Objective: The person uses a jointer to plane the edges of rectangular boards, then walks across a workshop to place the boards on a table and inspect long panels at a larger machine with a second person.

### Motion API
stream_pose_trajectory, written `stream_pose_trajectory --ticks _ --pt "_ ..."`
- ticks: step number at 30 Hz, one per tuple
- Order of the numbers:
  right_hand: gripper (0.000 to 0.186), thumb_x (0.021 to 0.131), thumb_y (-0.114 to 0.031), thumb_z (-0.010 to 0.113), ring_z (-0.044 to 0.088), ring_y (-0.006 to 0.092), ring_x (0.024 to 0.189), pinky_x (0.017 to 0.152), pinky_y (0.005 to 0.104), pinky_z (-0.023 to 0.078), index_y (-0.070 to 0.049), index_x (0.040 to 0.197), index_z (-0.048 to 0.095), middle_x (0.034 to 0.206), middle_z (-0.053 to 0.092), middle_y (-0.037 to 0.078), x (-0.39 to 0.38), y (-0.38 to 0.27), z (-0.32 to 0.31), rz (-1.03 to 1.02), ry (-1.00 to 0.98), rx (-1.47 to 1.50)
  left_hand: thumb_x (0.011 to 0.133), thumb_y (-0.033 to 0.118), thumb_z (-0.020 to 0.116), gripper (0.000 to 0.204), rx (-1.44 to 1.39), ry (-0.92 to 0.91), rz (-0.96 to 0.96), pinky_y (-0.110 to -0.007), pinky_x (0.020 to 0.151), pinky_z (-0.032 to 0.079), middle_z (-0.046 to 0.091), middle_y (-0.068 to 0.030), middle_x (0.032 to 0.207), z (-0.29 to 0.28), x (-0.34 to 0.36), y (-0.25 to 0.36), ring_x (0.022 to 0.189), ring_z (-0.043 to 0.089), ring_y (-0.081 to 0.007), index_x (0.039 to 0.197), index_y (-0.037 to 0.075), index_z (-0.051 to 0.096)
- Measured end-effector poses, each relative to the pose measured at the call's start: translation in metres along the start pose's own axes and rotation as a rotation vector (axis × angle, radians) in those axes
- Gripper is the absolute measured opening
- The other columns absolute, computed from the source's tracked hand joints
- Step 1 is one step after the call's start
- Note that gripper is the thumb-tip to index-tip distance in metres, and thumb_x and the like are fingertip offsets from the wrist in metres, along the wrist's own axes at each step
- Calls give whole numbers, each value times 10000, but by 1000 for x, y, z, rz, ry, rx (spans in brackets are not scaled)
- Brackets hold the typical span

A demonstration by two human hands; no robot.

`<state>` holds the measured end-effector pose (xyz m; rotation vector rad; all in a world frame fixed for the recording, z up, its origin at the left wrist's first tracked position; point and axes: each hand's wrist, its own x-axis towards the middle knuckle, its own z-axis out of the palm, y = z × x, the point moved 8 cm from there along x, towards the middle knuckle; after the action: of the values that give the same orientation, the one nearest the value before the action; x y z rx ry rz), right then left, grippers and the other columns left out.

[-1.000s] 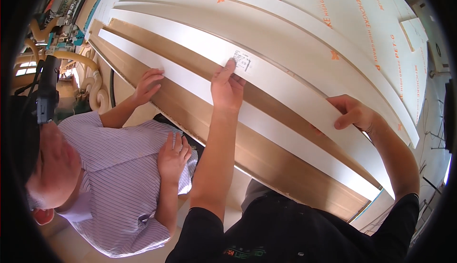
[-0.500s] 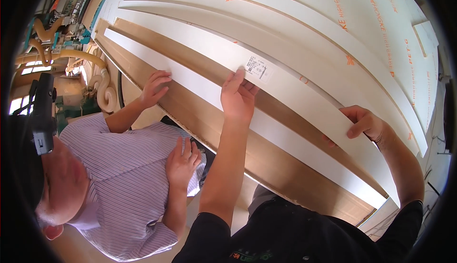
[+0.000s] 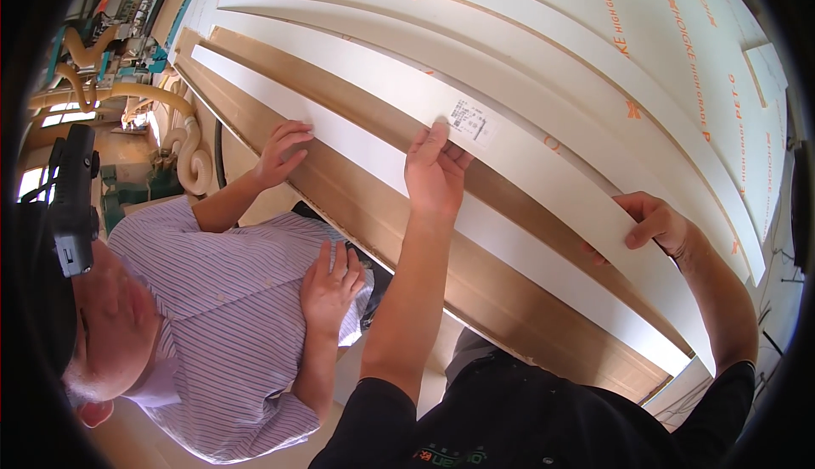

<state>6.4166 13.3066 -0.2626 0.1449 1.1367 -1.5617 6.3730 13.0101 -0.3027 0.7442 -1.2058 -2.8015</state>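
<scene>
A long, narrow white board strip [image 3: 543, 172] lies tilted across the work surface, with a printed label [image 3: 472, 123] stuck on its face. My left hand [image 3: 439, 168] pinches its near edge beside the label, thumb on top and the other fingers curled at the edge. Farther along to the right, my right hand [image 3: 655, 221] grips the same strip; some of its fingertips show past the near edge, the rest are hidden by the board. Nearer to me, a second white strip [image 3: 509, 240] lies on brown cardboard [image 3: 373, 214].
More white strips [image 3: 526, 57] and a large printed white panel [image 3: 713, 53] are stacked beyond. At left stands a co-worker in a striped shirt [image 3: 229, 316], one hand [image 3: 284, 153] at the nearer strip, the other [image 3: 333, 286] raised. Beige hoses [image 3: 127, 91] hang behind.
The view has shifted slightly, so the boards and hands appear a little farther right. Both my hands keep the same hold on the strip.
</scene>
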Motion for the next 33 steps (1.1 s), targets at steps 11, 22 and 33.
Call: stream_pose_trajectory --ticks 11,22,33 --pt "788 516 -68 609 735 368 940 932 441 562 106 1285 615 1109 718 270 2 2 -1 -7 -12 8 1045 213 528 297 5 16 -14 -416 1025 502 683 -96 1236 2 -1 0 1134 661 -249 1267 23 582" --pt "706 540 -67 582 723 317 1004 1010 395 508 89 1225 653 1116 731 222 2 -2 5 7 -74 49 1041 213 530 311 6 54 -22 -425 1027 493 680 -98 1230 3 -4 0 1142 653 -254 1279 22 585" --pt "725 618 14 571 667 278 1128 1040 364 480 47 1341 608 1215 701 183 -15 -19 14 -6 151 -136 1041 255 530 326 135 71 -55 -439 1028 485 669 -102 1220 4 -3 3 1114 633 -254 1262 19 569"
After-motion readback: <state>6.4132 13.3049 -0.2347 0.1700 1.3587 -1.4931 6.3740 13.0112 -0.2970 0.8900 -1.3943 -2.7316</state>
